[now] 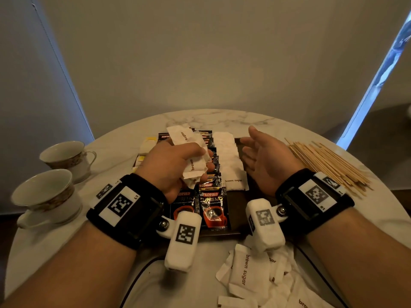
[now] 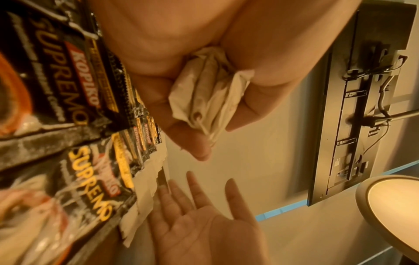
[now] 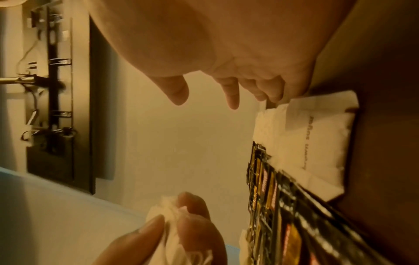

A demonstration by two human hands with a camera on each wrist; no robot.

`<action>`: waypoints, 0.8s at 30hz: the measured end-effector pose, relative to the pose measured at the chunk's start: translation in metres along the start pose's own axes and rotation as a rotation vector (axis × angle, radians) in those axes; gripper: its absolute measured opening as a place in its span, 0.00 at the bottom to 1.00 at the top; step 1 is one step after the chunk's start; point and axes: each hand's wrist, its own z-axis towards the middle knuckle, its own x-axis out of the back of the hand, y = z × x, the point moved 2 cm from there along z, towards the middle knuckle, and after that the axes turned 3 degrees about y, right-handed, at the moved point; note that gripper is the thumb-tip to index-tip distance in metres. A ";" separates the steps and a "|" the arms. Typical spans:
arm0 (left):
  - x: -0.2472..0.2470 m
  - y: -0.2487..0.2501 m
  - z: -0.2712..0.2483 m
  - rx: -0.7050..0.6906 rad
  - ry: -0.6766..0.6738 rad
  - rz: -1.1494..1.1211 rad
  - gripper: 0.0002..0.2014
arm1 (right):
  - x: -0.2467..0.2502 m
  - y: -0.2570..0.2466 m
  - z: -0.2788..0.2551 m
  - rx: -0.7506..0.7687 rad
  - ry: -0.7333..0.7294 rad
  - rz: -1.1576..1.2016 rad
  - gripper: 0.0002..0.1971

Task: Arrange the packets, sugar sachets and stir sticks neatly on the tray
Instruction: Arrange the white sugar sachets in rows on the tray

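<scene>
My left hand (image 1: pixel 178 161) hovers over the dark tray (image 1: pixel 241 197) and grips a bunch of white brown-sugar sachets (image 1: pixel 189 150); the left wrist view shows them (image 2: pixel 208 95) crumpled between thumb and fingers. My right hand (image 1: pixel 260 152) is beside it, palm turned inward, fingers straight, holding nothing. On the tray lie rows of black Kopiko coffee packets (image 1: pixel 212 207) and a column of white sugar sachets (image 1: pixel 229 158). Loose sachets (image 1: pixel 255 276) are piled on the table near me. Wooden stir sticks (image 1: pixel 329 163) lie in a heap to the right of the tray.
Two empty teacups (image 1: pixel 66 155) (image 1: pixel 46 196) stand at the table's left edge. The round marble table (image 1: pixel 222 118) backs onto a plain wall. Small yellow-tagged packets (image 1: pixel 146 147) sit at the tray's far left. A black cable (image 1: pixel 142 274) runs near the front edge.
</scene>
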 end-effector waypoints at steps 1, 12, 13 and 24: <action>-0.002 0.000 -0.002 0.012 -0.027 0.012 0.09 | -0.001 -0.002 -0.001 0.046 0.011 -0.015 0.28; -0.016 -0.005 -0.019 0.072 -0.358 0.221 0.15 | -0.023 -0.004 -0.020 0.399 -0.256 -0.102 0.04; -0.017 -0.005 -0.019 0.073 -0.352 0.219 0.15 | -0.021 -0.005 -0.019 0.411 -0.241 -0.062 0.05; -0.006 -0.002 -0.002 -0.106 -0.016 -0.056 0.12 | -0.013 -0.006 -0.019 0.364 -0.127 0.069 0.02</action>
